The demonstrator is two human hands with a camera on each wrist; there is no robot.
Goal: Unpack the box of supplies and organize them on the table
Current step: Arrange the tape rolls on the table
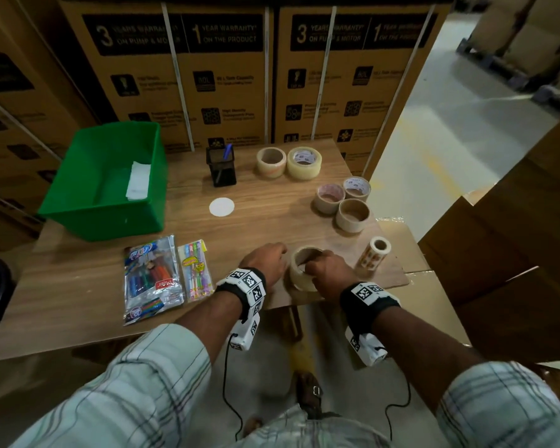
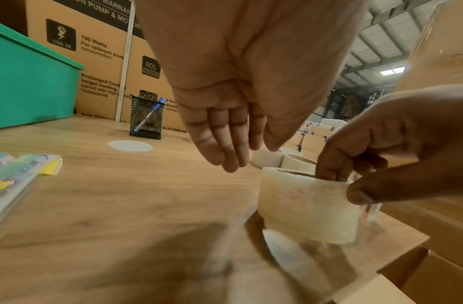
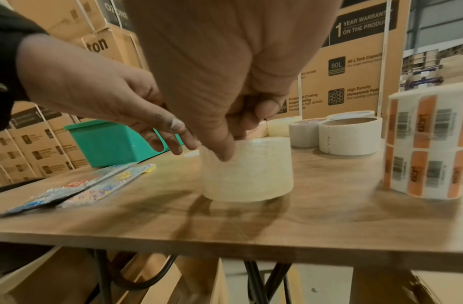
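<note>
A pale clear tape roll is upright near the front edge of the wooden table; whether it touches the top is unclear. My right hand pinches its rim, with fingers inside the core and the thumb outside. My left hand hovers just left of the roll with straight fingers and holds nothing. The green bin at the back left holds a white paper.
Two pen packets lie at front left. A mesh holder with a blue pen, two tape rolls and a white disc sit farther back. Three more rolls and a label roll stand right. Cardboard boxes surround the table.
</note>
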